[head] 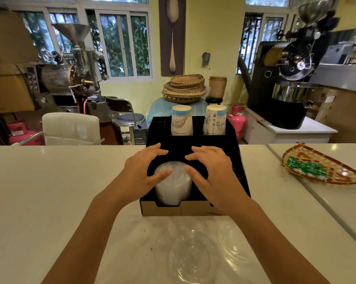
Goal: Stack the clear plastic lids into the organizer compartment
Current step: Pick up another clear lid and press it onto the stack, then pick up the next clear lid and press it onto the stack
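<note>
Stack of clear lids standing in the front-left compartment of the black organizer; left hand and right hand spread above the stack, fingers apart, thumbs resting on its top; loose lids lying on the counter just before the organizer; paper cups upright in its rear slots.

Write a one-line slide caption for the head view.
Both hands settle a stack of clear lids into a black organizer; loose lids wait on the counter.

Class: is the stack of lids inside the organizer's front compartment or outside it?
Inside: the stack of lids sits between the black organizer's walls.
</note>
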